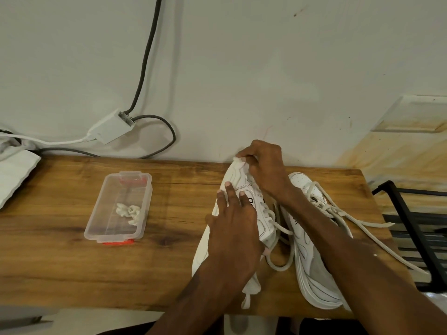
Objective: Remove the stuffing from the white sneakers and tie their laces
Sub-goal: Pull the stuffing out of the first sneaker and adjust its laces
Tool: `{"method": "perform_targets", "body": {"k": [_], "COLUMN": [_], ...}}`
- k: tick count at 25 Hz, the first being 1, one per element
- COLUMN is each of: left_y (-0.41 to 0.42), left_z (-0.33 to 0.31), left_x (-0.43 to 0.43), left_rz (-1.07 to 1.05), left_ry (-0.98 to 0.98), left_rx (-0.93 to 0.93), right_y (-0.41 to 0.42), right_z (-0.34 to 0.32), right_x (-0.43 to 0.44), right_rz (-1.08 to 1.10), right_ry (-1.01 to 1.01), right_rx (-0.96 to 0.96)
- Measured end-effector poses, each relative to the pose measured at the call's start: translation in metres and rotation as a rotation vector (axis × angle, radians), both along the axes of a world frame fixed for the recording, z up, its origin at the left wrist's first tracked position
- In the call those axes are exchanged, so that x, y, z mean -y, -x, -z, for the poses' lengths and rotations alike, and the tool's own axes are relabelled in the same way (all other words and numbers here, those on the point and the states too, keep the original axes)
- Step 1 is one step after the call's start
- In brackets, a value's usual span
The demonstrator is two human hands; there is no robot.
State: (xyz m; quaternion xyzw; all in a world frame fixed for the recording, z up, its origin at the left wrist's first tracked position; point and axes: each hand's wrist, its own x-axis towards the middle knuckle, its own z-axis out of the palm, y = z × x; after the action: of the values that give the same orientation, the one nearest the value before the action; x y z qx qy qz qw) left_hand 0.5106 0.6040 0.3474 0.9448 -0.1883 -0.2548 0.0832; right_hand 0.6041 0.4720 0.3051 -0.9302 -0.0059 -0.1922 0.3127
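Note:
Two white sneakers lie on the wooden table [60, 262]. The left sneaker [238, 177] is tilted up, toe toward the wall. My left hand [234, 226] lies flat over its side and grips it. My right hand [266, 165] pinches the toe end of that sneaker, fingers curled around the white tip. The right sneaker [312, 269] lies beside it under my right forearm, its loose laces [367, 223] trailing toward the table's right edge. A clear plastic box [96, 228] with red clips holds a wad of white stuffing [129, 212].
A white power adapter [111, 128] with grey cables hangs on the wall behind the table. White padding [14, 175] rests at the far left. A black metal rack [416, 228] stands just past the table's right edge.

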Motion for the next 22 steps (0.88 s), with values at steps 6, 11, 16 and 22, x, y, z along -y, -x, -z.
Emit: {"method": "perform_targets", "body": {"k": [6, 11, 16, 22], "left_y": [-0.008, -0.005, -0.010, -0.009], "left_z": [-0.003, 0.001, -0.002, -0.006], "left_x": [0.001, 0.002, 0.003, -0.002], "left_rz": [-0.002, 0.008, 0.049, 0.036], "left_ry": [0.009, -0.019, -0.056, -0.032], "left_rx": [-0.053, -0.031, -0.090, -0.055], "right_y": [0.013, -0.022, 0.006, 0.002], "right_z": [-0.008, 0.006, 0.020, 0.010], "right_x": [-0.022, 0.004, 0.005, 0.022], "right_rz": [-0.302, 0.083, 0.047, 0.115], "right_ry": [0.189, -0.028, 0.113, -0.005], "right_rx": [-0.116, -0.188, -0.201, -0.209]}}
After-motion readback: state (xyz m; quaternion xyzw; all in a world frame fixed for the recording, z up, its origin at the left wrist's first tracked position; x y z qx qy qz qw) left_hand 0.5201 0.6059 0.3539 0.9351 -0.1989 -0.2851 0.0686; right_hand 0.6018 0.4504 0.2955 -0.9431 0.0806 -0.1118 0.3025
